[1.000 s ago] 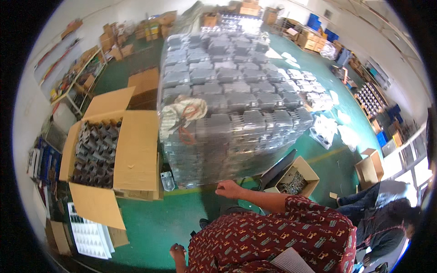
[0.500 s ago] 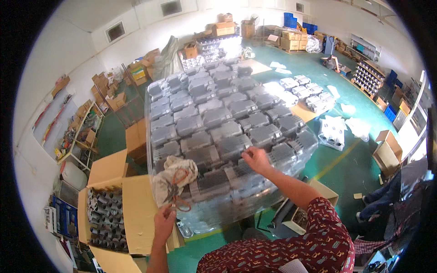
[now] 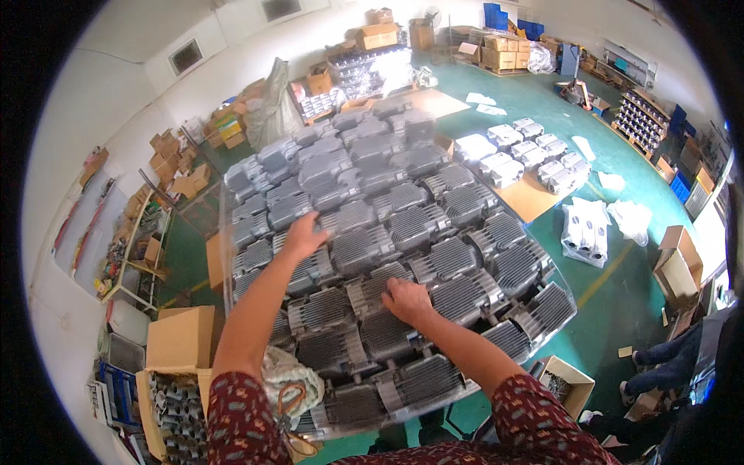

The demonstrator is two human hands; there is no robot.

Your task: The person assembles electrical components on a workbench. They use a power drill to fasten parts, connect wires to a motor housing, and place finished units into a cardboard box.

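Head view: left hand (image 3: 307,235) and right hand (image 3: 408,301) apparently handle finned housings (image 3: 358,249); grips indiscernible; firm purchase seems needed next.

Green floor (image 3: 612,298), sunlit white walls (image 3: 116,85)

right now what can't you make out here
- Head view: what the right hand holds, if anything; its back hides the palm.
- Head view: whether the left hand touches the grey casings; blurred.
- Head view: small parts in the lower-right box; too small.
- Head view: other person; cut off by the edge.
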